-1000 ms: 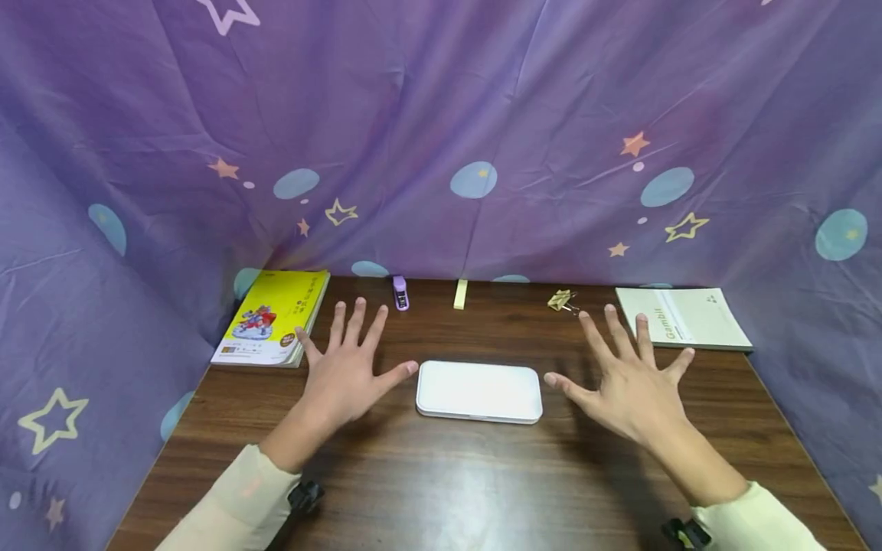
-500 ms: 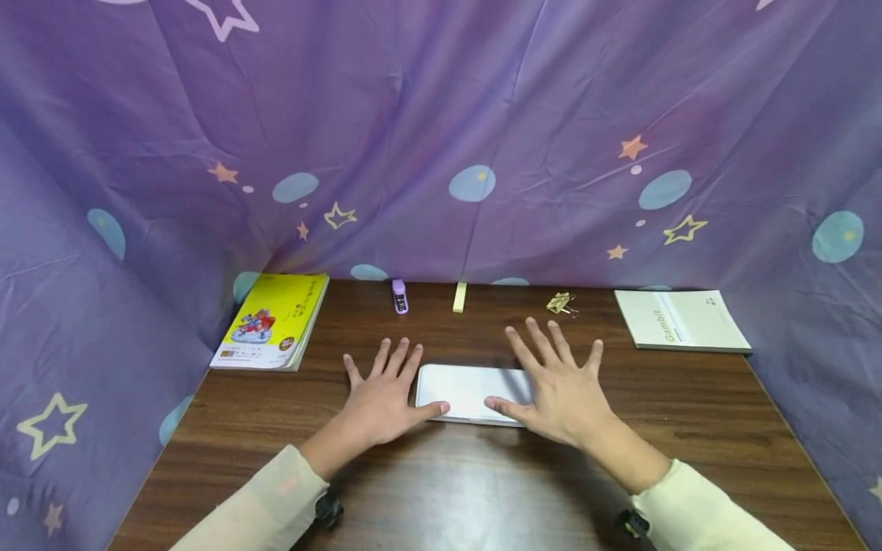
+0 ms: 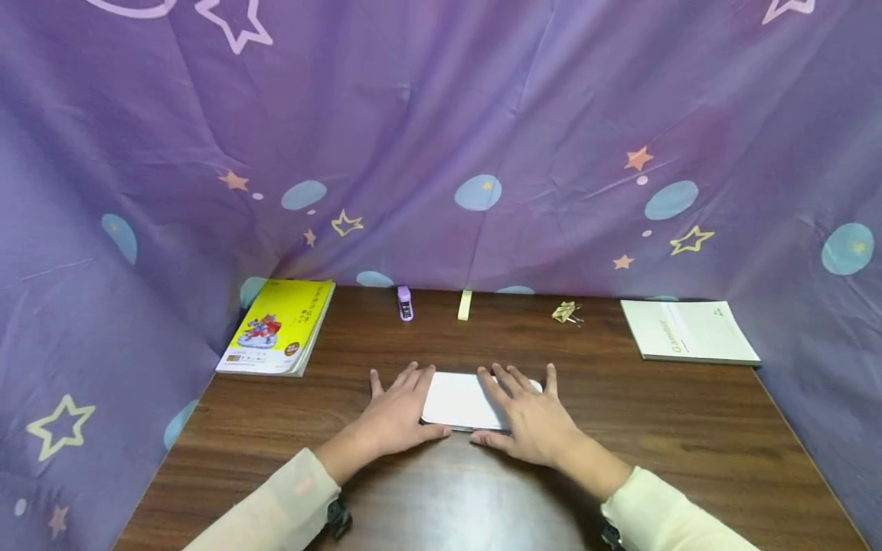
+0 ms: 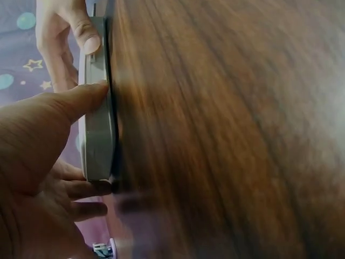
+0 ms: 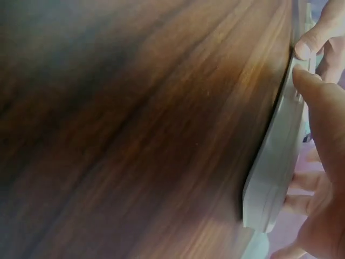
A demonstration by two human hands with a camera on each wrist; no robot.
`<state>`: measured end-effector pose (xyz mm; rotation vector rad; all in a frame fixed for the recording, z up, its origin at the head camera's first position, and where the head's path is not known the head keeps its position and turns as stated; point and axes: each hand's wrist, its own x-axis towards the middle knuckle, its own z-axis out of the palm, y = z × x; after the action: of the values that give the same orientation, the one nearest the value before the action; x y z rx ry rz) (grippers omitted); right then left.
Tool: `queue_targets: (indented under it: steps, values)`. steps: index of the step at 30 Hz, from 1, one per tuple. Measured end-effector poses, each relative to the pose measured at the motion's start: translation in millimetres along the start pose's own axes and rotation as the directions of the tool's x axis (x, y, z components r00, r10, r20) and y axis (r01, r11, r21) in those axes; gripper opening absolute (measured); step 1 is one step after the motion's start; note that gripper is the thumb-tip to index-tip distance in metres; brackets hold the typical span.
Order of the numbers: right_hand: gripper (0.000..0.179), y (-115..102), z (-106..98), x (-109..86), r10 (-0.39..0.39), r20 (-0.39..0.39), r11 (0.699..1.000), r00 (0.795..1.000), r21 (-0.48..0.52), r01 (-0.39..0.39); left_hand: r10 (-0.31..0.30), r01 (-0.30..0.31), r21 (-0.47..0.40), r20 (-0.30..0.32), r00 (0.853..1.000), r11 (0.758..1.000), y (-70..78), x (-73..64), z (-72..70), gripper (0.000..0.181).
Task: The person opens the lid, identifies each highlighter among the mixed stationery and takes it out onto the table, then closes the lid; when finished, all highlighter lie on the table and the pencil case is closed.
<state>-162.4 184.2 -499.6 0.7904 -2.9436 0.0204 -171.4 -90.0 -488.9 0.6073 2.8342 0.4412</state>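
A flat white rectangular case (image 3: pixel 458 399) lies on the wooden table in front of me. My left hand (image 3: pixel 397 417) holds its left end, thumb along the near side and fingers at the end. My right hand (image 3: pixel 537 421) spreads over the right part, fingers across the top and thumb at the near side. In the left wrist view both thumbs press the near wall of the case (image 4: pixel 99 135), close to a small raised tab. The right wrist view shows the same wall of the case (image 5: pixel 274 162), with my right fingers reaching behind it.
Along the back of the table (image 3: pixel 386 490) stand a purple stapler-like item (image 3: pixel 404 304), a pale yellow strip (image 3: pixel 465 304) and gold binder clips (image 3: pixel 565 312). A yellow book (image 3: pixel 279 325) lies back left, a pale green notebook (image 3: pixel 689 330) back right. A purple curtain (image 3: pixel 413 138) surrounds the table.
Both hands have come inward and down from either side of the case, with spread fingers, to grip it. The case keeps its place; the view has shifted slightly.
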Motion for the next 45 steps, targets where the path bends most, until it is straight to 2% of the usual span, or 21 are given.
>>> queue_targets:
  steps: [9, 15, 19, 23, 31, 34, 45]
  values:
    - [0.106, -6, 8, 0.0, -0.051, 0.0, 0.998, 0.999, -0.036, 0.051, 0.084, -0.071, 0.12, -0.108, 0.991, 0.99, 1.7, -0.4, 6.8, 0.107]
    - [0.102, -7, 7, 1.3, -0.101, -0.025, 0.991, 0.995, -0.093, 0.098, 0.099, -0.079, 0.154, -0.131, 0.986, 0.985, 2.9, -2.4, 8.4, 0.107]
    - [0.103, -4, 9, 2.8, -0.13, -0.049, 0.987, 0.99, -0.105, 0.124, 0.107, -0.084, 0.158, -0.141, 0.984, 0.984, 1.9, -1.9, 9.5, 0.108]
    - [0.105, 4, 14, 6.4, -0.154, -0.116, 0.985, 0.981, -0.089, 0.144, 0.112, -0.087, 0.156, -0.157, 0.981, 0.984, -0.9, 0.8, 10.1, 0.107]
    - [0.106, 20, 26, 14.0, -0.197, -0.293, 0.98, 0.936, -0.023, 0.199, 0.122, -0.099, 0.132, -0.176, 0.977, 0.986, -4.1, 6.9, 7.1, 0.107]
    - [0.106, 22, 28, 15.8, -0.203, -0.314, 0.977, 0.928, -0.006, 0.212, 0.121, -0.1, 0.127, -0.175, 0.977, 0.987, -5.0, 7.4, 5.7, 0.107]
    - [0.105, 22, 30, 18.5, -0.214, -0.33, 0.973, 0.919, 0.012, 0.231, 0.128, -0.109, 0.116, -0.173, 0.976, 0.987, -9.7, 6.3, 7.4, 0.106]
